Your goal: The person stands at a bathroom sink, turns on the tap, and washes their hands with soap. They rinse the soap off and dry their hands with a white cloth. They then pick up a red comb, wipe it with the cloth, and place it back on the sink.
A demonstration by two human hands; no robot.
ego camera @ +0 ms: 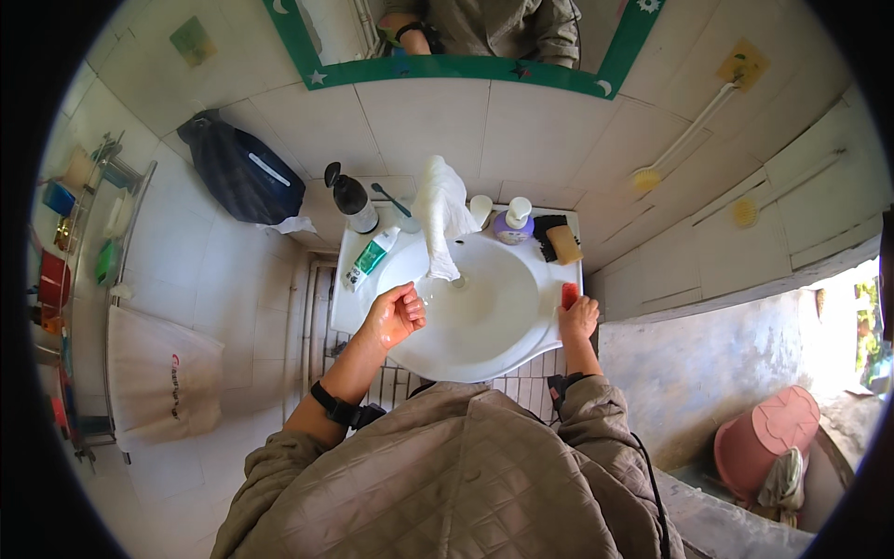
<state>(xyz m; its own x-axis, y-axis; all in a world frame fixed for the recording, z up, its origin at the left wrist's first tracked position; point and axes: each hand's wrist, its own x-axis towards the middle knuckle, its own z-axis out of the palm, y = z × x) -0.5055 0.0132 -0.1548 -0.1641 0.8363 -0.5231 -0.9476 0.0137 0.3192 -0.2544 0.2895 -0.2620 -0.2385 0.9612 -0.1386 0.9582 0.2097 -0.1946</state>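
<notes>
Over the left front part of a white washbasin (482, 307), my left hand (397, 314) is wet, with its fingers curled in and nothing visible in them. My right hand (578, 318) grips a red object (570, 295), perhaps a brush or comb, at the basin's right rim. A white cloth (440, 209) drapes over what seems to be the faucet and hangs into the bowl. A green and white toothpaste tube (372, 257) lies on the left ledge. On the right ledge stands a purple pump bottle (514, 225), beside a tan sponge or soap bar (563, 244) on something black.
A black pump bottle (355, 202) and a toothbrush in a cup (392, 200) stand behind the tube. A green-framed mirror (461, 68) hangs above. Left are a dark bag (244, 168), a crowded wall rack and a towel (164, 374). A pink tub (765, 440) sits lower right.
</notes>
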